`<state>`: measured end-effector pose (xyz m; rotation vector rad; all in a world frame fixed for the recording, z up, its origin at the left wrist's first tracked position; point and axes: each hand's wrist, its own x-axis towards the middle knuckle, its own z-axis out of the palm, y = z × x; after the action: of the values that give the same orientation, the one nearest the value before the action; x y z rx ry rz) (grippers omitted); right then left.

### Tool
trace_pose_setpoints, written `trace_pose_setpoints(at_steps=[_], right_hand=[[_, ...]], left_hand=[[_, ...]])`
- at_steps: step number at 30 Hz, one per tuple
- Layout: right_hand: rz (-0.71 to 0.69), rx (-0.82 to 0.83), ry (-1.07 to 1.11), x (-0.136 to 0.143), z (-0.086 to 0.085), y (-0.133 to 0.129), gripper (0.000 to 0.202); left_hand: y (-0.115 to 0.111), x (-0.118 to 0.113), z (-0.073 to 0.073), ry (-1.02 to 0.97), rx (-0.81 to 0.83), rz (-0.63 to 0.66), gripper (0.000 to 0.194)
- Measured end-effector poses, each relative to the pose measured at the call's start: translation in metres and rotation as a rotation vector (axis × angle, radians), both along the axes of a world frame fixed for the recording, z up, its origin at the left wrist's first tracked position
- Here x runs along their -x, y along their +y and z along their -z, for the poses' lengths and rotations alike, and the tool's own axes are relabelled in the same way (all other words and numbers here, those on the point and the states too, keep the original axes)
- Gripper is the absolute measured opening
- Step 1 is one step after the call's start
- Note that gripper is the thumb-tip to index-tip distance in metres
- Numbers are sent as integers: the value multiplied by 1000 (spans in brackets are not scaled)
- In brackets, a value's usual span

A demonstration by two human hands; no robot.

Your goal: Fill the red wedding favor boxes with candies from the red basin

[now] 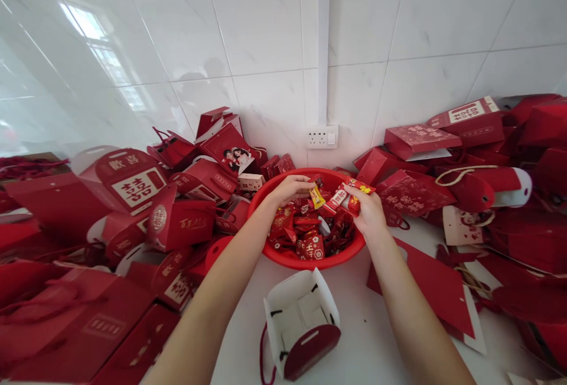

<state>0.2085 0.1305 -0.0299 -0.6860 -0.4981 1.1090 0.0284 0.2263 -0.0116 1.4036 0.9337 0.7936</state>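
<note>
Over a red plastic basin (259, 249) of wrapped sweets, my left hand (292, 189) pinches a small sweet in a yellow wrapper (316, 196). My right hand (368, 211) is closed around several wrapped sweets; a red-and-white one (338, 197) and a red-and-gold one (359, 188) stick out from the fingers. Red packets (310, 247) fill the basin below both hands. In front of the basin stands an open box (305, 314), white inside and dark red outside, with a cord handle at its left. I see nothing inside it.
Red gift boxes (133, 181) are heaped on the left, and another heap of red boxes (420, 140) lies on the right. A flat red card piece (436, 284) rests beside my right forearm. The tiled wall behind carries a white socket (322, 137).
</note>
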Motion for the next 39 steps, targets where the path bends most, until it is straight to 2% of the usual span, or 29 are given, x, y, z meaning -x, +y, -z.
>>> trace_pose_setpoints(at_steps=[7,13,18,25,28,32,34,39], right_hand=[[-4,6,-32,-1,2,2,29],[1,19,-48,0,-1,0,31],[23,41,-58,3,-3,-2,34],[30,59,-68,5,-5,-3,33],[28,64,-63,5,-6,-4,34],[14,52,-81,4,-5,-4,36],[24,46,-109,3,-4,-3,37],[49,28,-174,3,-1,0,35]], left_hand=[[-5,-3,-4,15,63,37,25],[-5,-5,-3,37,33,15,11],[-7,-4,-2,53,11,57,21],[-8,-3,-1,69,-21,131,26],[-5,-2,3,99,-102,117,38],[-5,-3,3,115,-187,107,37],[-9,-5,0,118,-203,153,38],[-21,-14,-7,133,-224,367,44]])
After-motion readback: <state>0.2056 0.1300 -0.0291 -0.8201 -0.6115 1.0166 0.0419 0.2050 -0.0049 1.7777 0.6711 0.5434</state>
